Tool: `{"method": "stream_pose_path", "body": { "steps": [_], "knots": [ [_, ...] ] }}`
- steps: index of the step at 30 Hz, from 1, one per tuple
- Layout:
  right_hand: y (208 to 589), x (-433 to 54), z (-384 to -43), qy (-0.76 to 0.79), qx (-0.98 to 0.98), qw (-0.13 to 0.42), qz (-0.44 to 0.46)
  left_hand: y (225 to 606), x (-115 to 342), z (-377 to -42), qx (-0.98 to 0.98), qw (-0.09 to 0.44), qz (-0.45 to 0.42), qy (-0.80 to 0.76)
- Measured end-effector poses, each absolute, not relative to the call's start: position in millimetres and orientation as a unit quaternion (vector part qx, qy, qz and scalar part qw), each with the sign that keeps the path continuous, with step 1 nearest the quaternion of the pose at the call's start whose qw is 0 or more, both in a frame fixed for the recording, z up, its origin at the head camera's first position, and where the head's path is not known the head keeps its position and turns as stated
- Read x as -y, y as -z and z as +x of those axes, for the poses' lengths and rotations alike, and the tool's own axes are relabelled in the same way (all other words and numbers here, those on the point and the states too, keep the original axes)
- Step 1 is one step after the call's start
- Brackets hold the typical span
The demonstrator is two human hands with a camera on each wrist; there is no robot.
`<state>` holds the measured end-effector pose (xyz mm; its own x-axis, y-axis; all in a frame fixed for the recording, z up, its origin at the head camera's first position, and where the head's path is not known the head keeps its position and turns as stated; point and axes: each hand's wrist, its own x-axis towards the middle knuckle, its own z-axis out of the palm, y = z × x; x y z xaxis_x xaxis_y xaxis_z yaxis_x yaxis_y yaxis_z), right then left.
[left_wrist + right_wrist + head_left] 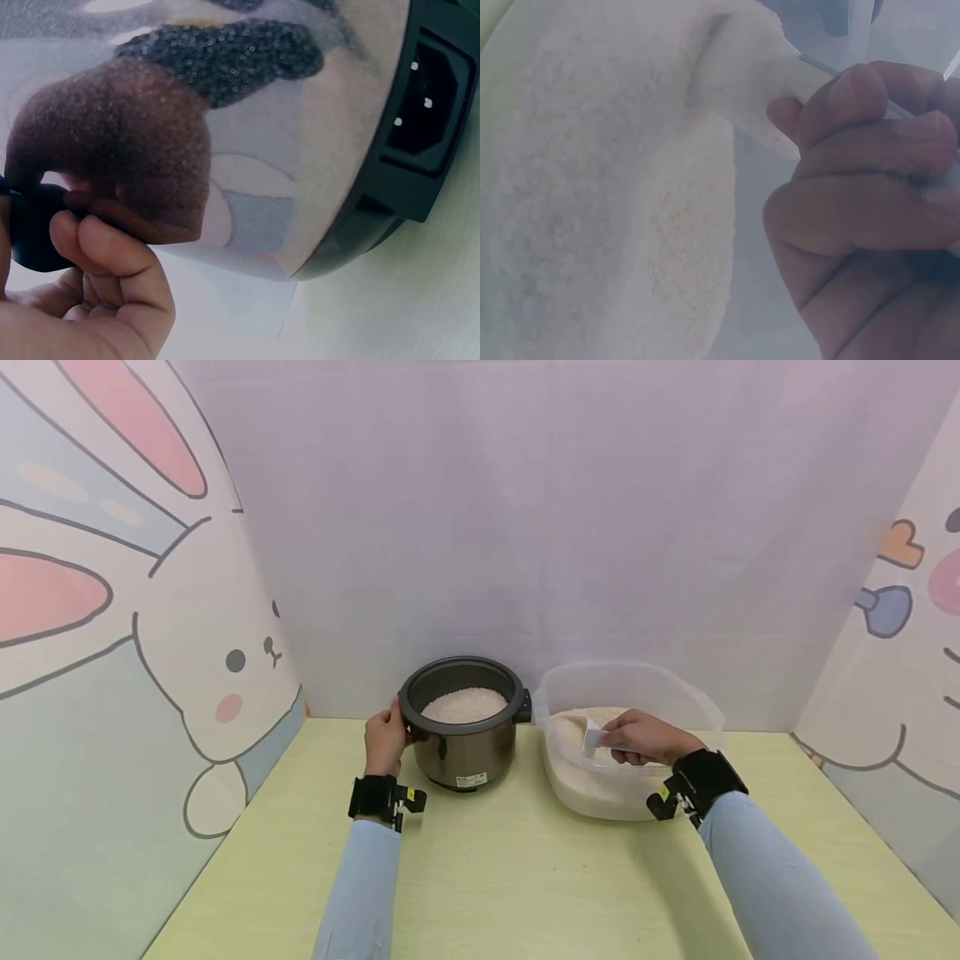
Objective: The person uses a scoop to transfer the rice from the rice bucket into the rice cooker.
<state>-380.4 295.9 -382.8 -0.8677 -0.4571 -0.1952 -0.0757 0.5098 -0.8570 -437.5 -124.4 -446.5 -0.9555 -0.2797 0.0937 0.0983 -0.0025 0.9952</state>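
My left hand (384, 742) grips the left side handle of a dark brown rice cooker (465, 758), with its lid off and white rice (465, 704) inside. In the left wrist view, curled fingers (112, 255) hold the black handle (34, 232), and the shiny cooker wall mirrors the hand. My right hand (648, 737) holds a white scoop (592, 737) by its handle, inside a clear plastic container (630, 675) of rice. In the right wrist view, the scoop's bowl (742, 67) lies against the rice (577, 165), its front edge hard to make out.
Cooker and container stand side by side on a pale yellow-green table (510, 893), close to a plain light back wall (525, 527). Cartoon-printed panels (187, 693) flank both sides. A power socket (431, 105) sits low on the cooker's body.
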Motion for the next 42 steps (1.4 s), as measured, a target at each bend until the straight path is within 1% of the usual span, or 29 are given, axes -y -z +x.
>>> {"method": "stream_pose_path", "body": {
  "steps": [15,33,42],
  "knots": [
    [378.3,-294.7,-379.7,0.491,-0.84,0.162,-0.162,445.5,127.4,-435.8,0.695,0.139,0.06,0.703],
    [380.3,-297.4,-377.6,0.522,-0.822,0.162,-0.163,444.9,126.9,-436.3,0.698,0.134,0.072,0.7],
    [381.8,-300.0,-377.5,0.549,-0.808,0.166,-0.135,446.5,124.4,-437.6,0.695,0.132,0.071,0.703]
  ]
}}
